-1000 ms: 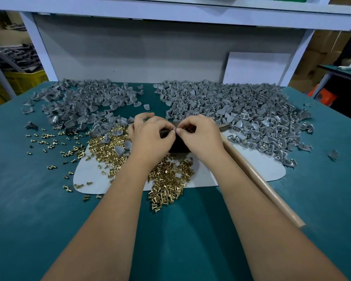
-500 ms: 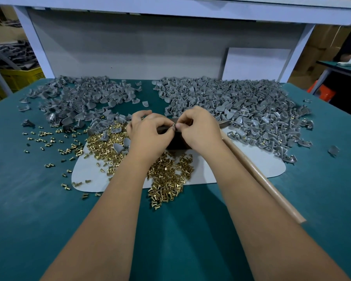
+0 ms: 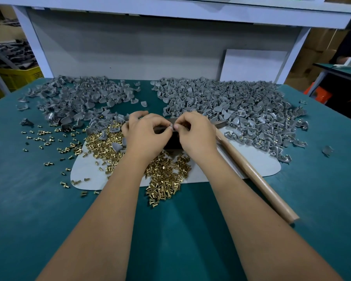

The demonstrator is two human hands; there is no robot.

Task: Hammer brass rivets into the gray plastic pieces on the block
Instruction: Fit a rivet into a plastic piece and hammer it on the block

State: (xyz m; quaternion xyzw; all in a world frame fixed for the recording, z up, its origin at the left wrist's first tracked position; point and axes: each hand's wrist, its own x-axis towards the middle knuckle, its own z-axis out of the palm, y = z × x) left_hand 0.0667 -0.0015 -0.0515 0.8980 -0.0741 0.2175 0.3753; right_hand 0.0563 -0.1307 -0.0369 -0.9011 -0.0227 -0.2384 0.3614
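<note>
My left hand [image 3: 145, 134] and my right hand [image 3: 195, 132] meet fingertip to fingertip over a dark block [image 3: 171, 141] at the table's middle. Between the thumbs and forefingers they pinch a small gray plastic piece [image 3: 172, 126]; whether a rivet sits in it is hidden. A heap of brass rivets [image 3: 164, 175] lies in front of the block and to its left. A hammer lies to the right, its wooden handle [image 3: 255, 177] running toward me and its metal head [image 3: 221, 124] just behind my right hand.
Two big heaps of gray plastic pieces lie at the back, one left [image 3: 79, 98], one right [image 3: 241, 110]. A white mat [image 3: 261, 163] lies under the work area on the teal table [image 3: 39, 209]. Loose rivets [image 3: 43, 136] scatter to the left. A white board [image 3: 251, 65] leans behind.
Both hands stay together over the block, with only small finger movement on the gray piece. The hammer has not moved.
</note>
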